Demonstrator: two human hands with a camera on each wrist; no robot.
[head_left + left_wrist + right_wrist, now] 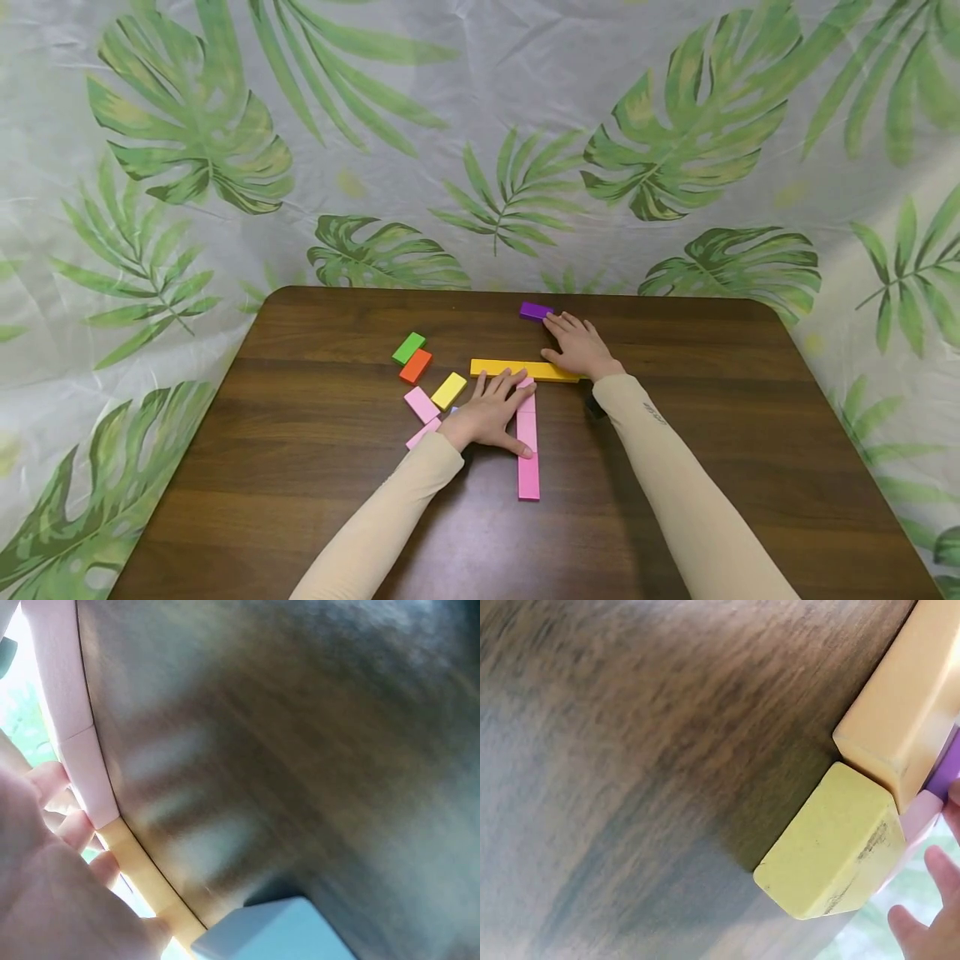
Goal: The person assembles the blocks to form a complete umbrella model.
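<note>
My left hand (490, 414) spreads over a straight row of pink blocks (528, 477), thumb on the pink and fingertips by a row of orange-yellow blocks (517, 368). These two rows form a T shape. In the left wrist view, the fingers (75, 829) lie along both rows. With fingers extended, my right hand (581, 346) reaches past the orange-yellow row's right end, fingertips at a purple block (535, 311). A yellow block (832, 847) and a bit of a pink block (921, 817) show by that end in the right wrist view; from above, the hand hides them.
Left of the T lie loose green (408, 347), orange-red (416, 366), yellow (449, 390) and pink (422, 404) blocks. A light blue block (277, 934) stands close to the left wrist. A leaf-print cloth (510, 167) hangs behind the dark wooden table (262, 500).
</note>
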